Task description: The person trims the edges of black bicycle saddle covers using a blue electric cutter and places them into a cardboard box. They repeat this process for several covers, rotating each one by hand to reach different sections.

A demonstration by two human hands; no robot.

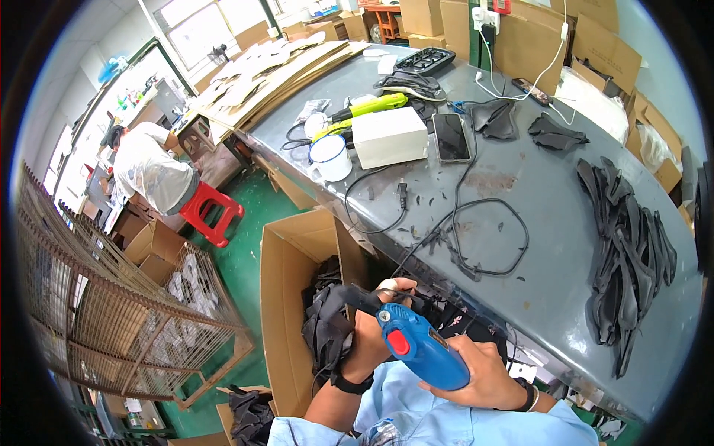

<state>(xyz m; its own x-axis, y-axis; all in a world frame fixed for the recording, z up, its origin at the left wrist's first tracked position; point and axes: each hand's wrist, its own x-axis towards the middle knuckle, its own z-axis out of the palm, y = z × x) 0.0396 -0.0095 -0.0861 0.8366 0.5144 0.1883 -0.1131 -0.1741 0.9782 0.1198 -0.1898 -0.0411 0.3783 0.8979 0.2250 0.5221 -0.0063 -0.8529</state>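
In my right hand (482,372) is a blue hand-held power tool (424,349) with a red button, my fingers wrapped round its body. Its dark front end points toward my left hand (370,338). The left fingers are closed by the tool's tip on a dark piece (416,299), partly hidden, whose kind I cannot make out. Below and left of that hand, a heap of black fabric pieces (325,334) fills an open cardboard box (297,245).
A grey metal table (535,245) bears a pile of black padded pieces (621,260), a looped black cable (524,230), a phone (451,137), a white box (390,137) and an enamel mug (330,157). Wire cages (126,320) stand left; a person (152,167) sits on a red stool (212,212).
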